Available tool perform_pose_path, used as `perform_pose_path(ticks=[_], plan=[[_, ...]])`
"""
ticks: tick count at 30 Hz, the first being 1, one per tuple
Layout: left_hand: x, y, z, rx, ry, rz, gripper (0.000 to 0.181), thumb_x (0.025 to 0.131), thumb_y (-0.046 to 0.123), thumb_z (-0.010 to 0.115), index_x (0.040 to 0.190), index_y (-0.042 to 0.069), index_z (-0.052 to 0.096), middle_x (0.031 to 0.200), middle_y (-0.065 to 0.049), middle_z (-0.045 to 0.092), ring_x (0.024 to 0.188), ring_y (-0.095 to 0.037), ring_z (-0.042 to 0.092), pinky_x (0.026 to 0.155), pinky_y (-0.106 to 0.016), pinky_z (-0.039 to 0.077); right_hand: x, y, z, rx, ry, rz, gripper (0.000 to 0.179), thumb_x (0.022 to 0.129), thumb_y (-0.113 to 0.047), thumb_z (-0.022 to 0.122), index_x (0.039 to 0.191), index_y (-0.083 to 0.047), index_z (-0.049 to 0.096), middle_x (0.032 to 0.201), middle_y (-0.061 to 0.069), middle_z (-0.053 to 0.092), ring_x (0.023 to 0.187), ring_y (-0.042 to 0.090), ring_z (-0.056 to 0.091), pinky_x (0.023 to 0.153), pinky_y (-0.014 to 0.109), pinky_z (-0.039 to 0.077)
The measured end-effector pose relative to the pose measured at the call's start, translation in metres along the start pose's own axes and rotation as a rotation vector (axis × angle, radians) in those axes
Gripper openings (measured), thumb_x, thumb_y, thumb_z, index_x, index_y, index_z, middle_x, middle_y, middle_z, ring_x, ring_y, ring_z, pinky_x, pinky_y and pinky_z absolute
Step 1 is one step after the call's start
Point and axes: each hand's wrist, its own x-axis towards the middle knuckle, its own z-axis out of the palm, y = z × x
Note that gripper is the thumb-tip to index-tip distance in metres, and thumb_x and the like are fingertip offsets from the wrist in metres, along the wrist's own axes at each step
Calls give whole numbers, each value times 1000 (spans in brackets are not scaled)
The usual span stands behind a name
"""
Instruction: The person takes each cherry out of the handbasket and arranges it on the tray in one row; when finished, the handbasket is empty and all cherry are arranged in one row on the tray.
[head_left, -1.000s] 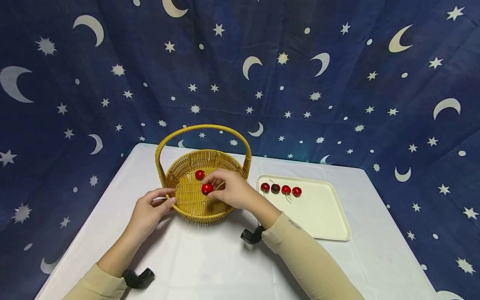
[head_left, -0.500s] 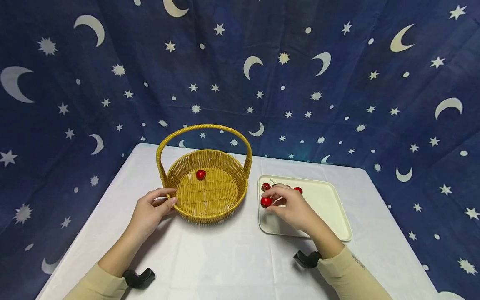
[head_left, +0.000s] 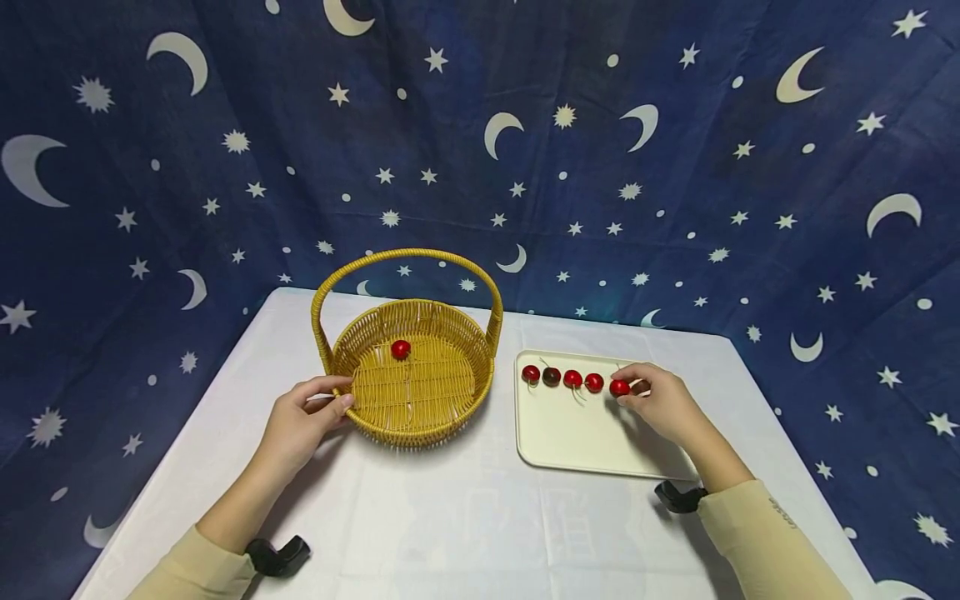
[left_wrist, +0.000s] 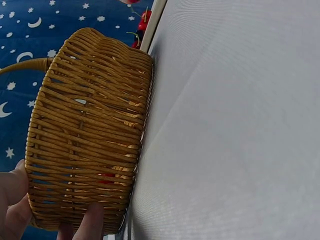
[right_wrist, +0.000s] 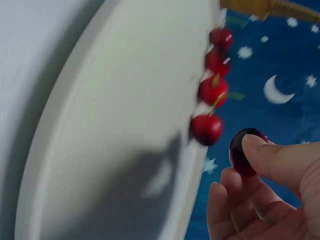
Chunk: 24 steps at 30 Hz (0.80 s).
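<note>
My right hand point(head_left: 663, 404) pinches a red cherry point(head_left: 619, 388) between thumb and fingers, over the cream tray point(head_left: 585, 433). In the right wrist view the thumb lies across the held cherry point(right_wrist: 245, 150). Left of it, a row of several cherries point(head_left: 572, 379) with stems runs along the tray's back part; one is darker. My left hand point(head_left: 303, 421) holds the near-left rim of a round yellow wicker basket point(head_left: 420, 433). The left wrist view shows its fingers point(left_wrist: 92, 220) against the outer wall. One red cherry point(head_left: 401, 349) lies inside the basket, toward the back.
A tall arched handle point(head_left: 408, 252) rises over the basket. Both basket and tray stand on a white cloth-covered table point(head_left: 450, 525). A dark blue curtain point(head_left: 450, 125) with moons and stars hangs behind. Black straps point(head_left: 277, 557) sit at the wrists.
My right hand has carried a cherry from above the basket rightward to the right end of the row on the tray. The left hand has stayed at the basket rim.
</note>
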Motion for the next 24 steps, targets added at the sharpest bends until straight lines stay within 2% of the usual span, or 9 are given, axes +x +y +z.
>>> perform_pose_path(ticks=[3,6,13,15,20,24], plan=[[0,0,1,-1,-2,-4,42,103,16,76,140,0,68,142,-22,55,100,4,70,87,-28,68,7,13,3,1,-35,62,33,93,-2,80,126,-7,74,122,17,74,104,32,69,74,30,57],[1,-1,2,-5,-5,-5,42,102,15,76,140,0,68,142,-22,56,100,3,70,87,-28,68,13,23,6,-9,-51,97,33,93,-1,79,125,-6,75,122,18,74,104,32,68,75,29,57],[1,0,2,-8,-3,-7,43,102,18,77,140,1,68,143,-21,57,100,3,71,87,-27,68,23,32,10,-51,-66,89,32,93,-1,78,124,-7,75,121,19,75,105,34,69,90,50,60],[0,0,1,-7,-3,-6,43,102,17,77,140,1,68,144,-21,57,101,4,70,86,-26,68,24,31,9,-46,-79,88,32,94,-1,78,125,-7,75,122,19,74,105,34,68,91,51,60],[0,0,0,-4,-1,-2,42,102,16,76,140,1,68,144,-21,57,101,5,70,86,-25,68,27,26,8,-35,-108,86,34,94,-2,79,127,-7,74,125,20,74,105,33,67,92,50,58],[0,-1,0,0,4,6,41,102,15,76,140,0,68,142,-22,56,100,5,70,85,-25,68,30,26,10,-25,-116,85,35,94,-3,78,128,-6,73,123,19,74,103,31,66,88,43,57]])
